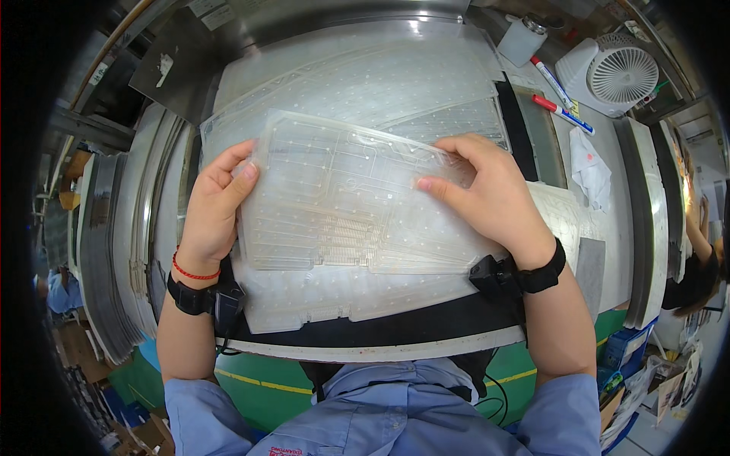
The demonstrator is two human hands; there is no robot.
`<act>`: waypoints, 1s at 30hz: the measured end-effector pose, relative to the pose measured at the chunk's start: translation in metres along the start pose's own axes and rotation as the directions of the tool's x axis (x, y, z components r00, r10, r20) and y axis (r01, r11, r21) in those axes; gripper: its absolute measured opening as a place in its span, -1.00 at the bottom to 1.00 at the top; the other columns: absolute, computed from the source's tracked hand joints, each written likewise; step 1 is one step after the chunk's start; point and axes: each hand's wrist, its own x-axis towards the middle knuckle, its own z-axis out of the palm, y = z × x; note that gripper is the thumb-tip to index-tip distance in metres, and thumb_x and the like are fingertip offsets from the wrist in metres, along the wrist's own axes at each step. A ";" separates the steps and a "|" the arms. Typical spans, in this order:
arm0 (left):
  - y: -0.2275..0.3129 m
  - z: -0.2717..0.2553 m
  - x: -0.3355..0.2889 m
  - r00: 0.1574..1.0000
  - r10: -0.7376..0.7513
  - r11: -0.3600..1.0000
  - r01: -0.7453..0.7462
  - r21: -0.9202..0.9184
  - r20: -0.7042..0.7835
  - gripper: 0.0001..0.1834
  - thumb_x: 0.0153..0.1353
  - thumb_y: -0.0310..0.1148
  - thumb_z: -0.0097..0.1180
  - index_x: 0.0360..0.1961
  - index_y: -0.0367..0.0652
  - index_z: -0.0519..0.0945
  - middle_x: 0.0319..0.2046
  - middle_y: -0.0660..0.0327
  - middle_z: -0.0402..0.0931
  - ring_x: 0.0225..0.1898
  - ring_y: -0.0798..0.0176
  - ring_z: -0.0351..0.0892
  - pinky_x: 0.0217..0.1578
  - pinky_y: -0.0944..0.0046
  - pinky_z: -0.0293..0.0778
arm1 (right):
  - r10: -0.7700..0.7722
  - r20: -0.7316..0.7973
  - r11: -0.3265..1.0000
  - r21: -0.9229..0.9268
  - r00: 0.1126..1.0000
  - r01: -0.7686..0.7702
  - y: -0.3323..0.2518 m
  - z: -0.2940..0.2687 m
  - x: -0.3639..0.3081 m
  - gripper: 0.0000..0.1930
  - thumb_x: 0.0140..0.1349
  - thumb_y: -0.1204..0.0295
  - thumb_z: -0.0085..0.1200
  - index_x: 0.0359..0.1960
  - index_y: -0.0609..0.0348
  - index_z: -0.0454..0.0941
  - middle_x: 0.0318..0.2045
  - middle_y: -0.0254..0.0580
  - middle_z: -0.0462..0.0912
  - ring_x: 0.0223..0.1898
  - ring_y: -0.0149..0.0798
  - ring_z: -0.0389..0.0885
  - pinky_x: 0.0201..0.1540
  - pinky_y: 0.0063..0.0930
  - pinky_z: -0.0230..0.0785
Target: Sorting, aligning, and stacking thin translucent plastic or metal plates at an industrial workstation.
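My left hand [219, 201] pinches the left edge of a clear plastic sheet [296, 190], thumb on top and fingers behind. Fine traces and small dots cover this sheet, with a denser block of lines near its lower middle. At its upper right edge my right hand [494, 190] grips it, the thumb lying over the face and the other fingers curled at the rim. Below it, a similar clear sheet [281, 304] rests on the black mat [403, 325]. More such sheets [365, 76] lie overlapping on the bench behind.
A white fan [620, 74], a bottle [522, 38], two red-capped markers [553, 82] and a crumpled white tissue [590, 171] sit at the right. Stacks of thin plates [103, 251] flank the left side; another stack [645, 220] stands right. A person's arm [698, 235] shows far right.
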 end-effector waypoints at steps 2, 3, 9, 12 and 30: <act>0.000 0.000 0.001 1.000 0.002 1.000 -0.002 0.002 0.011 -0.57 0.43 -0.36 0.08 0.23 -0.35 0.42 -0.01 0.11 0.63 -0.06 0.38 0.65 0.01 0.37 0.55 | -0.014 -0.017 1.000 0.002 1.000 0.014 0.002 0.001 0.000 -0.58 0.06 0.26 0.39 -0.18 0.36 0.60 -0.28 0.06 0.64 -0.20 0.04 0.60 -0.07 -0.24 0.44; 0.000 -0.001 0.001 1.000 0.004 1.000 -0.004 0.003 0.016 -0.57 0.43 -0.35 0.08 0.23 -0.35 0.42 -0.01 0.11 0.63 -0.06 0.38 0.65 0.01 0.37 0.55 | -0.003 -0.005 1.000 0.017 1.000 0.003 0.001 0.000 0.000 -0.59 0.06 0.26 0.39 -0.20 0.35 0.59 -0.29 0.05 0.63 -0.21 0.03 0.59 -0.08 -0.24 0.44; -0.001 0.000 0.000 1.000 0.007 1.000 -0.007 0.010 -0.015 -0.56 0.42 -0.34 0.09 0.24 -0.35 0.41 -0.01 0.11 0.64 -0.05 0.38 0.65 0.02 0.36 0.55 | 0.006 0.000 1.000 0.006 1.000 -0.006 0.000 -0.001 0.001 -0.62 0.04 0.28 0.41 -0.24 0.31 0.58 -0.30 -0.05 0.60 -0.23 -0.10 0.56 -0.12 -0.34 0.42; -0.002 0.000 0.000 1.000 0.009 1.000 -0.009 0.012 -0.024 -0.54 0.43 -0.34 0.09 0.26 -0.34 0.39 -0.01 0.11 0.64 -0.05 0.37 0.65 0.02 0.36 0.55 | 0.010 0.004 1.000 0.024 1.000 -0.010 -0.002 -0.002 0.001 -0.64 0.05 0.30 0.38 -0.25 0.31 0.56 -0.29 -0.02 0.60 -0.18 -0.01 0.53 -0.06 -0.25 0.39; -0.003 -0.006 -0.002 0.999 0.045 0.998 -0.045 -0.034 0.013 -0.55 0.44 -0.41 0.02 0.30 -0.30 0.34 0.06 0.10 0.60 0.01 0.34 0.62 0.08 0.34 0.52 | -0.001 -0.007 1.000 0.007 1.000 0.001 0.001 -0.002 0.000 -0.66 0.09 0.34 0.36 -0.17 0.29 0.60 -0.27 -0.08 0.61 -0.21 -0.12 0.59 -0.08 -0.36 0.43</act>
